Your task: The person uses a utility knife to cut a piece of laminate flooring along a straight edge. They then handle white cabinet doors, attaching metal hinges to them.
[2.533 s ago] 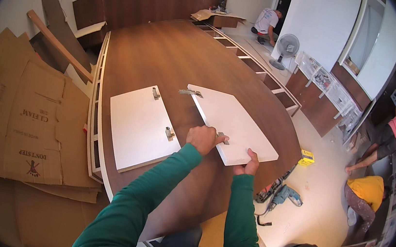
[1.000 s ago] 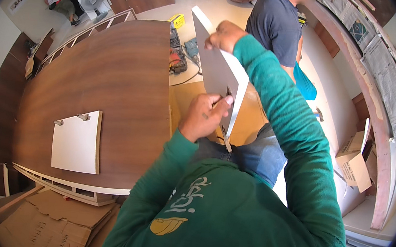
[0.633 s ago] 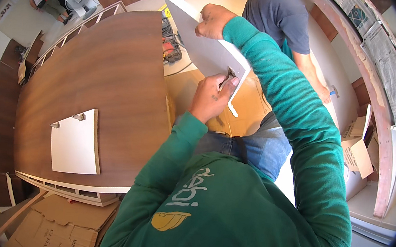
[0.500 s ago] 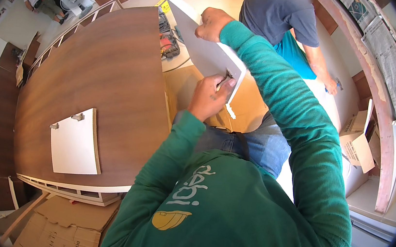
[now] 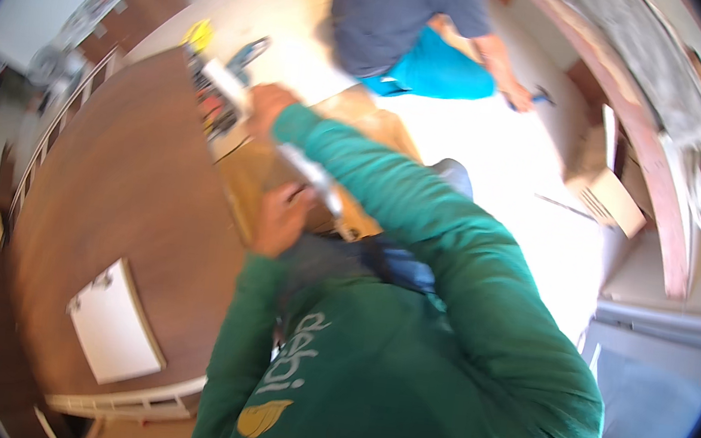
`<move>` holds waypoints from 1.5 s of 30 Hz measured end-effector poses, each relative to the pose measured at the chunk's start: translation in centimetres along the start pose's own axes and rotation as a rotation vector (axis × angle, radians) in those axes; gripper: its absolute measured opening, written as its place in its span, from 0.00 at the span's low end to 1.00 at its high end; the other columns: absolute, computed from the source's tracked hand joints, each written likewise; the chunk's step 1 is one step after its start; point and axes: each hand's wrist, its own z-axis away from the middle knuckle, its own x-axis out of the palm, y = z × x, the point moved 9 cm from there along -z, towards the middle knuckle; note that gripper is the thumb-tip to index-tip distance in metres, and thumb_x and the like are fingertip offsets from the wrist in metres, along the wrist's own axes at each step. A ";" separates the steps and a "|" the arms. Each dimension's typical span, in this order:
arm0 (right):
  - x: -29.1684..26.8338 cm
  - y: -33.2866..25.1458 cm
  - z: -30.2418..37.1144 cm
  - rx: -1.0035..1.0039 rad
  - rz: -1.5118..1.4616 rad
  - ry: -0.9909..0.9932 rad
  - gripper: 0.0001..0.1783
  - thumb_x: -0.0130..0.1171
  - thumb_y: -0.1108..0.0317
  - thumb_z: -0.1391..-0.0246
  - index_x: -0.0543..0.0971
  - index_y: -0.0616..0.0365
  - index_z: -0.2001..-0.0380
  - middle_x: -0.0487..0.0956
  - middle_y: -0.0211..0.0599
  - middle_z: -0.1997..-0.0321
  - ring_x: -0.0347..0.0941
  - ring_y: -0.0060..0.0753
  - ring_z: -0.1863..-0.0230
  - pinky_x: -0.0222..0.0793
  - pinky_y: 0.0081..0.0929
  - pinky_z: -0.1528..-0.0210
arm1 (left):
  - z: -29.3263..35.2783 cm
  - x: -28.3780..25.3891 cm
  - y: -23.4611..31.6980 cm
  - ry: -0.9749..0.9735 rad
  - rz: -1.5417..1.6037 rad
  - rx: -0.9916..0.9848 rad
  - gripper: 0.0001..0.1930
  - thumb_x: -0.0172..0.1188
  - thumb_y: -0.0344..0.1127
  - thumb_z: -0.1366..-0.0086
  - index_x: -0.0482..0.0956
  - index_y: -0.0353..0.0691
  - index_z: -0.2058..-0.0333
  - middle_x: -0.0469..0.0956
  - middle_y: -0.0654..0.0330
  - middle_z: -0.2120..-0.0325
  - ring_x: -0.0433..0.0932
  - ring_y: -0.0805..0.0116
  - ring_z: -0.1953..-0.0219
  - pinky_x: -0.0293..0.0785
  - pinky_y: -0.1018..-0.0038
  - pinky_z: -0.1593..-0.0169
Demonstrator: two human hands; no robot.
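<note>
A white panel (image 5: 311, 171) is held nearly edge-on in front of my lap, and motion blurs it. My right hand (image 5: 266, 111) is closed over its upper edge. Lower down, my left hand (image 5: 280, 218) is by the panel's near end with its fingers curled. Blur hides what those fingers hold. On the brown board (image 5: 129, 185) to my left lies another white panel (image 5: 119, 324), with two metal hinges (image 5: 104, 279) along one end.
Tools (image 5: 214, 108) lie beyond the brown board, with a yellow item (image 5: 199, 34) near them. A co-worker in a grey shirt (image 5: 408, 18) bends ahead, one hand near a blue-handled tool (image 5: 541, 95). Cardboard boxes (image 5: 608, 196) and a wooden frame (image 5: 634, 78) stand right.
My view has shifted and turned. The held panel has turned from showing its broad grey face to nearly edge-on. Both hands have moved left and lower in the picture.
</note>
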 end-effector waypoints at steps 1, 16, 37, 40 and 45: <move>0.3 -0.2 0.5 0.068 -0.033 -0.038 0.25 0.72 0.60 0.52 0.88 0.65 0.53 0.87 0.60 0.51 0.85 0.60 0.45 0.82 0.47 0.42 | 0.3 -0.4 0.3 0.011 0.046 -0.024 0.21 0.60 0.47 0.22 0.86 0.30 0.61 0.84 0.60 0.71 0.76 0.75 0.66 0.74 0.72 0.61; 4.7 12.8 6.6 0.340 -0.938 -0.431 0.41 0.58 0.38 0.29 0.74 0.67 0.33 0.84 0.51 0.40 0.88 0.49 0.53 0.89 0.44 0.54 | -12.0 -14.2 -2.1 0.489 -0.020 -0.118 0.47 0.72 0.36 0.35 0.55 0.15 0.29 0.79 0.36 0.42 0.82 0.53 0.42 0.75 0.62 0.35; 26.4 31.1 21.4 0.375 0.228 -0.790 0.37 0.76 0.49 0.45 0.79 0.61 0.39 0.80 0.55 0.39 0.80 0.55 0.36 0.78 0.47 0.35 | -11.8 -12.9 1.4 0.669 -0.020 -0.171 0.40 0.59 0.28 0.39 0.59 0.18 0.29 0.83 0.40 0.48 0.84 0.55 0.49 0.79 0.67 0.44; 28.9 30.1 21.4 0.318 0.314 -0.732 0.38 0.76 0.50 0.45 0.78 0.59 0.37 0.76 0.52 0.35 0.77 0.58 0.34 0.78 0.49 0.34 | -12.4 -13.2 1.1 0.743 0.078 -0.117 0.26 0.55 0.24 0.40 0.71 0.28 0.41 0.82 0.46 0.56 0.84 0.57 0.57 0.81 0.64 0.52; 33.7 31.4 20.9 0.199 0.385 -0.898 0.35 0.74 0.51 0.42 0.78 0.60 0.38 0.77 0.55 0.36 0.79 0.59 0.36 0.80 0.46 0.36 | -13.5 -12.5 2.1 0.765 -0.117 -0.105 0.34 0.55 0.24 0.40 0.66 0.24 0.33 0.83 0.44 0.52 0.85 0.58 0.54 0.81 0.67 0.50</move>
